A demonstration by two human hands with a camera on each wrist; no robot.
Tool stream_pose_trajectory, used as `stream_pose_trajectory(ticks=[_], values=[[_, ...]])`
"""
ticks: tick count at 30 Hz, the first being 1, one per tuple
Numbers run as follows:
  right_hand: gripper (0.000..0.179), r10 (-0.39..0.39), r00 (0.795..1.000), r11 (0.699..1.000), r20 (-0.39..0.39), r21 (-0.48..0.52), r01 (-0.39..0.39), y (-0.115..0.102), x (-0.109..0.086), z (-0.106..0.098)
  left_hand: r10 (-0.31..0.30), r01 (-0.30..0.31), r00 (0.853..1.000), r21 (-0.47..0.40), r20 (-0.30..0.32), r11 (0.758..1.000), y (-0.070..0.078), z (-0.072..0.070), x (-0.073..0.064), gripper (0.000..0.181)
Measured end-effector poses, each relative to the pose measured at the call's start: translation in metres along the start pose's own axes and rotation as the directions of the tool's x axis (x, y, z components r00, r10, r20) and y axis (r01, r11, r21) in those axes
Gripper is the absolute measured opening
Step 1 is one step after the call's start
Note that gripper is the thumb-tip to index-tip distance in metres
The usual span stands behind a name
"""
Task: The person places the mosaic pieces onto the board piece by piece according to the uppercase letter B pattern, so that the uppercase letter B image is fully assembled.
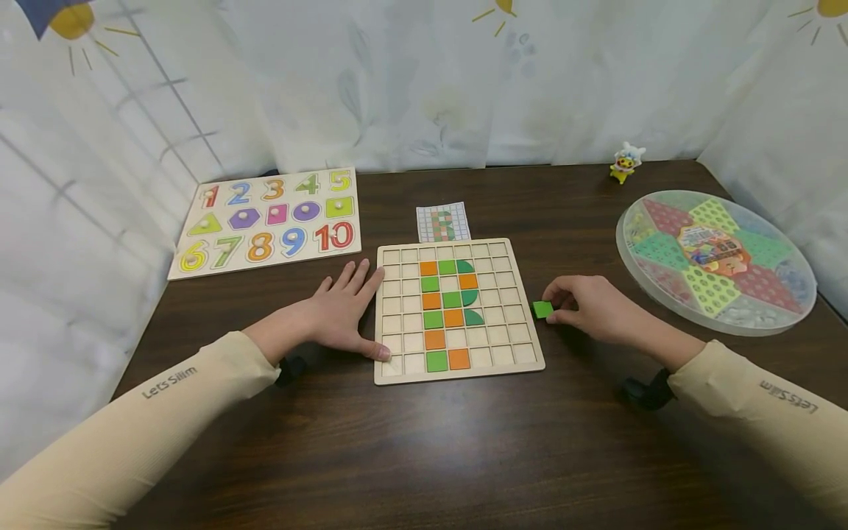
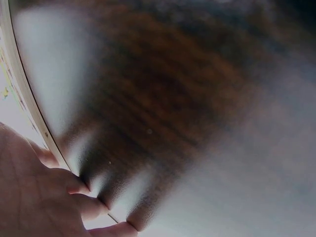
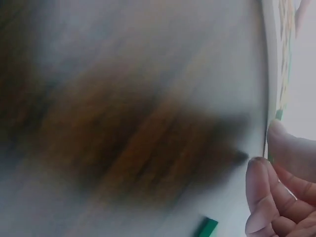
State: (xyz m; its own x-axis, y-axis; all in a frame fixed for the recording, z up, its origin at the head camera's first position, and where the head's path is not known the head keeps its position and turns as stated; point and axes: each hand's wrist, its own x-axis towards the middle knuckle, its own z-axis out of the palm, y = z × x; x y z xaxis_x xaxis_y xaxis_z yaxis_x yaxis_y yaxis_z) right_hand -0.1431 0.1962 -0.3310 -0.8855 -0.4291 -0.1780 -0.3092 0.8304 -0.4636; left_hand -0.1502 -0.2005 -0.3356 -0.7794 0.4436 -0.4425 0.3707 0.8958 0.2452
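Note:
A square wooden grid board [image 1: 490, 353] lies on the dark table, with orange, light green and dark green tiles set in its middle columns. My left hand [image 1: 341, 309] is spread out at its left side, thumb on the lower left corner and index fingertip at the edge. Just off the board's right edge, my right hand [image 1: 583, 303] pinches a light green square tile [image 1: 542, 309] between thumb and fingers. In the right wrist view a dark green piece [image 3: 206, 227] lies on the table below that hand.
A small pattern card [image 1: 442, 223] lies behind the board. To the left is a number puzzle board [image 1: 265, 199]; to the right, a round Chinese checkers box [image 1: 715, 261]. A small yellow and white figurine [image 1: 626, 162] stands at the back right, before a curtain.

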Motion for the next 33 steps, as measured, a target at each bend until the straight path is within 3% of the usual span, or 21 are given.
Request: stream_pose_trajectory(ticks=[7, 21, 27, 33], values=[[0.022, -0.009, 0.999, 0.998, -0.053, 0.065, 0.012, -0.015, -0.001, 0.003, 0.002, -0.002, 1.0, 0.0, 0.0, 1.0, 0.001, -0.001, -0.001, 0.133], [0.022, -0.14, 0.99, 0.982, 0.018, 0.129, 0.137, -0.056, 0.011, 0.028, -0.001, 0.001, 1.0, 0.002, -0.001, 1.0, 0.0, 0.0, -0.001, 0.133], [0.024, -0.152, 0.987, 0.982, 0.059, 0.119, 0.144, -0.067, 0.015, 0.035, 0.002, -0.002, 1.0, 0.003, -0.004, 1.0, 0.0, 0.001, 0.0, 0.133], [0.022, -0.152, 0.987, 0.984, 0.051, 0.102, 0.146, -0.072, 0.016, 0.04, 0.006, -0.006, 1.0, 0.002, -0.003, 1.0, -0.001, 0.001, 0.001, 0.134]])
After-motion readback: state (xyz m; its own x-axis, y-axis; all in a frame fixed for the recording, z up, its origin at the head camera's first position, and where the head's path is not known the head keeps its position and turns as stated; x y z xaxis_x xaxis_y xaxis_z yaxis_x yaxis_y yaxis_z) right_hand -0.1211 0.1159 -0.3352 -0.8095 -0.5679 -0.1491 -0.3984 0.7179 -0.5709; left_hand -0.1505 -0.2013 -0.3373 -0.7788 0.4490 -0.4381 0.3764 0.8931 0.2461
